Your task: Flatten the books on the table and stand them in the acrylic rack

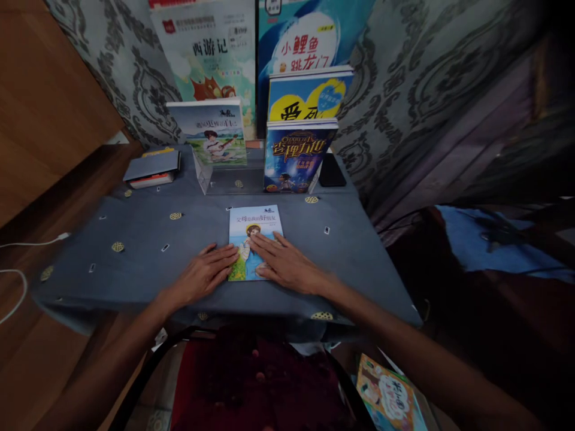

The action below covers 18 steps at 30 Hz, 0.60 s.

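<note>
2 hands [287, 262], apart and unclamped, rest on a book [245, 234], long axis forward, top end farthest.

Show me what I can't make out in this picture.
All in the head view:
- Part of the light-blue book's cover: hidden by the right grip, a hand lying flat on it.
- Top of the tall teal book: cut off by the upper edge.
- Lower part of the yellow-and-blue book: behind the purple-blue book.
- Dark item on the blue cloth: too blurred and dim to name.
</note>
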Available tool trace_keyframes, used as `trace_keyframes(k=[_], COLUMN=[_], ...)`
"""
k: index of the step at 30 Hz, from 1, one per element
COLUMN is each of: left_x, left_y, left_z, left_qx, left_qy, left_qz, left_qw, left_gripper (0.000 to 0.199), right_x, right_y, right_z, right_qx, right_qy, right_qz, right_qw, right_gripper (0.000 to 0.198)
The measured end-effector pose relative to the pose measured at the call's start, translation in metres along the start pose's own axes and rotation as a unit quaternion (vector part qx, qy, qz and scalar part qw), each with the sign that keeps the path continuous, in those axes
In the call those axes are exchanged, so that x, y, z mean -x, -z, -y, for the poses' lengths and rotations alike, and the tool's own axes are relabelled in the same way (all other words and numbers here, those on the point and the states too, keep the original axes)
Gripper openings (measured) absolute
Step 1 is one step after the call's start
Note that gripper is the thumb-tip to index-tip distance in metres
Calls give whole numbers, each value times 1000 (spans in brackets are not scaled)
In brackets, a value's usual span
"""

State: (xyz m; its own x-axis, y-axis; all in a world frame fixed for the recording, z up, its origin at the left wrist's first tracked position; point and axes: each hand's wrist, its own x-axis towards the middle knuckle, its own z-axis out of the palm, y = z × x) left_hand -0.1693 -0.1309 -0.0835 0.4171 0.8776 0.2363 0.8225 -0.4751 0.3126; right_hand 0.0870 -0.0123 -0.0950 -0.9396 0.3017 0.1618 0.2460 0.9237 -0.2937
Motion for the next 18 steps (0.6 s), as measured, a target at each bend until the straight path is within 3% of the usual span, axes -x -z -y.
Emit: trace_keyframes(k=[7,13,18], left_x=[-2,-5,-33], left_y=[1,0,-2], left_z=[-1,0,21], left_qx=[3,0,-40], left_qy=[2,25,62], left_qz=[3,9,45], left_qw=[1000,1000,996], left_gripper=[40,39,50], right_x=[-5,-30,-36], right_y=[9,7,5], right_z=[-44,-74,-78], right_qx=[2,12,15], right_qy=[-77,-122,-137], right_qz=[19,-8,-21], right_qw=[997,992,990], right_gripper=[83,71,66])
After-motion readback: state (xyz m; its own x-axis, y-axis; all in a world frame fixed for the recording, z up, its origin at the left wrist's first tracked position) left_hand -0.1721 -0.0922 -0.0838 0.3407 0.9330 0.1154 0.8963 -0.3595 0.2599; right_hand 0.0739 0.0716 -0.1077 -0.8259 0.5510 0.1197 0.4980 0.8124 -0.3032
